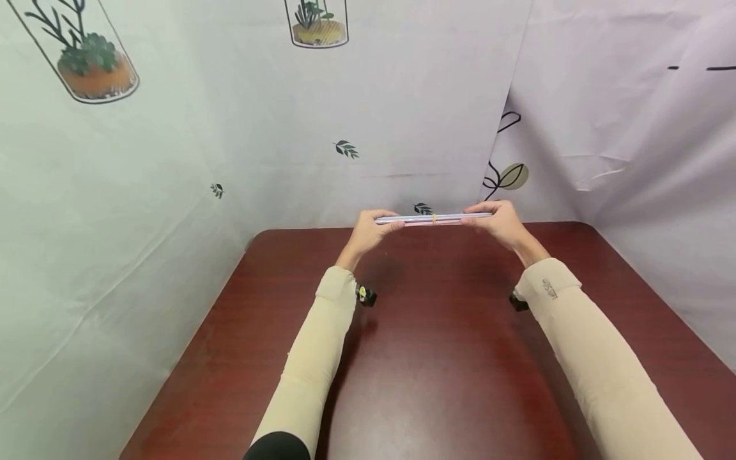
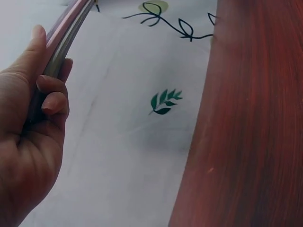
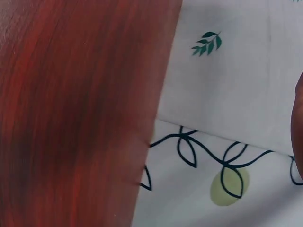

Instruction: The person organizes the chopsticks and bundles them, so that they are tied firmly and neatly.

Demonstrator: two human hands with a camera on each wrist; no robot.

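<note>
A slim bundle of long, straw-like sticks [image 1: 420,219] in pale lilac, white and pink is held level above the table's far edge. A yellowish band [image 1: 434,219] wraps its middle. At one end my left hand [image 1: 368,231] grips it, thumb on the near side; in the left wrist view the fingers curl round the pink and dark-looking bundle [image 2: 66,33]. My right hand [image 1: 506,225] pinches the other end between thumb and fingers. Only a sliver of the right hand [image 3: 298,132] enters the right wrist view, where the bundle is out of sight.
Below lies a dark red wooden table [image 1: 431,358] with rounded far corners. White cloth [image 1: 276,140] printed with leaves and potted plants hangs behind and along both sides. Small black devices sit at the left cuff [image 1: 366,296] and the right cuff [image 1: 519,302].
</note>
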